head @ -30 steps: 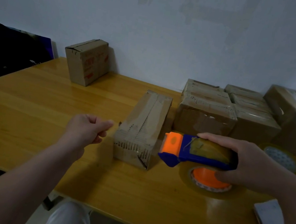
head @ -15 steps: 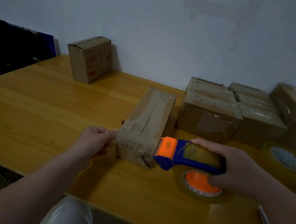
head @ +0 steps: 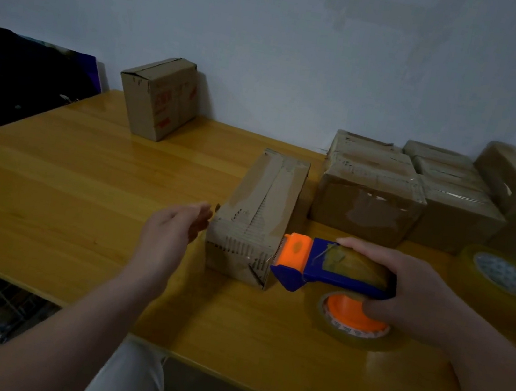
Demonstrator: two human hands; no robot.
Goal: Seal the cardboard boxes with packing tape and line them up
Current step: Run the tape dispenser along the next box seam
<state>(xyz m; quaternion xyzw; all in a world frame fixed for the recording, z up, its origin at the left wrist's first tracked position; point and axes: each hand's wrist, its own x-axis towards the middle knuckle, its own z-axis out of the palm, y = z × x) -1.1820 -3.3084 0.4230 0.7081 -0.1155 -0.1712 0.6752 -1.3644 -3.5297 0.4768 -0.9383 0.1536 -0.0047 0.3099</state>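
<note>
A long narrow cardboard box [head: 261,209] lies on the yellow wooden table [head: 83,189], its near end facing me. My left hand [head: 174,233] hovers with straight fingers just left of that end, fingertips almost at the corner. My right hand [head: 415,296] grips a blue and orange tape dispenser [head: 326,266] loaded with a clear tape roll [head: 355,320]. The dispenser's orange head sits against the box's near right corner.
Several taped boxes [head: 366,198] stand in a row at the back right. A single box [head: 161,97] stands at the back left by the wall. A spare tape roll [head: 502,275] lies at the right. A dark object [head: 17,72] is at the far left.
My left hand moved right from the bare table to the box's near left corner and its fingers straightened. The dispenser crept left up against the box's right corner.
</note>
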